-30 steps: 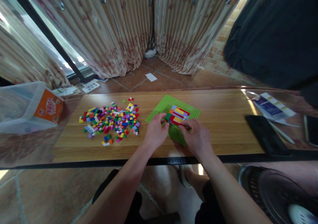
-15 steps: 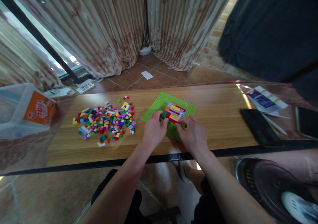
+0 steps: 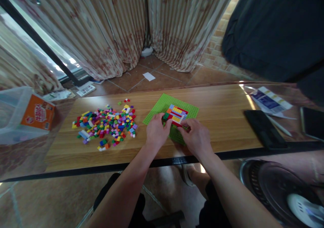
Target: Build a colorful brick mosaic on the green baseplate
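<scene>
A green studded baseplate [image 3: 163,101] lies turned at an angle on the wooden table. On it sits a flat patch of joined toy building bricks [image 3: 179,113] in red, yellow, light blue and lilac. My left hand [image 3: 157,128] has thumb and forefinger closed around the patch's left corner, by a dark green brick [image 3: 166,116]. At the front right edge, the fingers of my right hand [image 3: 196,135] are curled and pinched against the bricks. Both hands cover part of the baseplate's near side, and what lies right under the fingertips is hidden.
Loose bricks [image 3: 108,121] are heaped on the table's left half. Beyond its left end stands a clear plastic tub [image 3: 12,116] with an orange label. At the right lie a black phone-like slab [image 3: 264,128], papers [image 3: 272,100] and another dark device [image 3: 312,122]. A round fan [image 3: 270,187] stands below.
The whole view has shifted slightly. Both hands stay at the brick patch in nearly the same grip, with the right fingers moved a little at its front edge.
</scene>
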Tool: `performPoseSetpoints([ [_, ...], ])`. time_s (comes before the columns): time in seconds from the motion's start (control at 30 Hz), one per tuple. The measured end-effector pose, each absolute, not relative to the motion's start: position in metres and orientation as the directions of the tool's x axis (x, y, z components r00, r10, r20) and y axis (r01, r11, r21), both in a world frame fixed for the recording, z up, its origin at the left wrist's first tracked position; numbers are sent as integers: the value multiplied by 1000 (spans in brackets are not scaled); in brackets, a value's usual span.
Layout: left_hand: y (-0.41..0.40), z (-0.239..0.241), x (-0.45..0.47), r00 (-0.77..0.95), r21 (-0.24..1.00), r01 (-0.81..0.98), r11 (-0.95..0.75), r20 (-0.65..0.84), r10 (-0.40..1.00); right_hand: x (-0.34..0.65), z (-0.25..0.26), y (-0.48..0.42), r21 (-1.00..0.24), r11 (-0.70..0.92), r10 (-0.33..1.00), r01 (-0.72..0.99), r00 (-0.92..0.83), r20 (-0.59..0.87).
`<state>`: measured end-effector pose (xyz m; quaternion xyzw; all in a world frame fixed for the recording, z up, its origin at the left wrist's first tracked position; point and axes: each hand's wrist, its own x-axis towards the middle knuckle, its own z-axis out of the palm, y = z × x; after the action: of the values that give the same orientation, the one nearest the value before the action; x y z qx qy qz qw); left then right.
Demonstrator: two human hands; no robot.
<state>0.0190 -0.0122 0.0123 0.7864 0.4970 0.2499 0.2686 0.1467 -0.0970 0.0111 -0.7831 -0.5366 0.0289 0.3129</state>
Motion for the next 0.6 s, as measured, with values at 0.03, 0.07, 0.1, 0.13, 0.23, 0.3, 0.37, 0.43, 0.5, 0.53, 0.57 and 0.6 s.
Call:
performPoseSetpoints([
  [0.03, -12, 12, 19, 382, 671, 647, -363, 127, 915, 146, 11, -97, -514, -222, 861, 828, 414, 295],
  [0.07, -12, 12, 19, 382, 670, 647, -363, 127, 915, 146, 11, -97, -507, -217, 864, 834, 406, 298],
  [0.1, -12, 12, 19, 381, 670, 648, -362, 127, 916, 146, 12, -97, -501, -212, 867, 839, 398, 300],
  [0.13, -12, 11, 19, 379, 670, 648, -361, 127, 917, 146, 12, -97, -498, -207, 870, 842, 392, 300],
  [0.23, -14, 9, 19, 378, 679, 641, -359, 127, 917, 146, 12, -99, -507, -189, 875, 841, 379, 302],
  [0.3, -15, 8, 19, 375, 695, 625, -355, 132, 918, 148, 12, -100, -522, -173, 871, 835, 377, 316],
  [0.37, -16, 9, 18, 347, 731, 597, -331, 137, 928, 150, 13, -100, -559, -168, 857, 812, 401, 324],
  [0.43, -15, 12, 16, 307, 777, 560, -288, 128, 943, 151, 15, -99, -639, -183, 844, 747, 453, 287],
  [0.5, -13, 16, 12, 266, 815, 521, -254, 127, 955, 149, 16, -97, -722, -183, 838, 667, 490, 239],
  [0.53, -12, 18, 10, 251, 833, 496, -245, 132, 959, 147, 17, -96, -758, -168, 841, 631, 493, 223],
  [0.57, -11, 20, 8, 242, 854, 462, -240, 139, 960, 144, 17, -96, -789, -141, 848, 598, 484, 215],
  [0.6, -10, 21, 6, 240, 876, 420, -240, 148, 959, 140, 17, -95, -820, -107, 859, 563, 467, 208],
])
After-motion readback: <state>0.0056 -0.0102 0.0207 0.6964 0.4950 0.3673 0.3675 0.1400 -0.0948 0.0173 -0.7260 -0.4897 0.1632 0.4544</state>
